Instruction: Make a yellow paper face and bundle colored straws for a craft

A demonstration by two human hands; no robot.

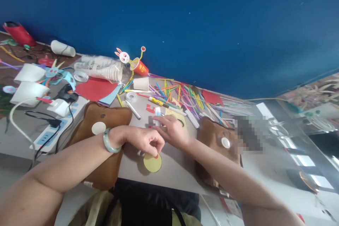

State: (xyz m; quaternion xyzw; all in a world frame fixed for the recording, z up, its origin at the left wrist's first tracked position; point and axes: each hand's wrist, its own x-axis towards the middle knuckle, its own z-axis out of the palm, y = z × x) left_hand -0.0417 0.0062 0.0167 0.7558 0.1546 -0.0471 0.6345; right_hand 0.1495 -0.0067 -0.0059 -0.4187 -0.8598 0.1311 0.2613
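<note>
My left hand (pixel 148 142), with a pale bangle at its wrist, is closed in a pinch at the upper edge of a round yellow disc (pixel 153 163). A small red spot shows on the disc right under the fingertips. Just beyond and to the right, my right hand (pixel 171 129) reaches over the table with its fingers apart, beside a small white and blue tube (pixel 158 111). Whether its fingers touch the tube I cannot tell. Red paper scraps (pixel 150 108) lie behind the hands, and a yellow sheet (pixel 180 117) is partly covered by my right hand.
Brown cushions lie left (pixel 106 155) and right (pixel 218 137). Colourful straws (pixel 182 95), markers (pixel 134 109), a tape roll (pixel 131 96) and stacked paper cups (pixel 106 72) spread along the back. A power strip (pixel 58 127) with cables is at the left.
</note>
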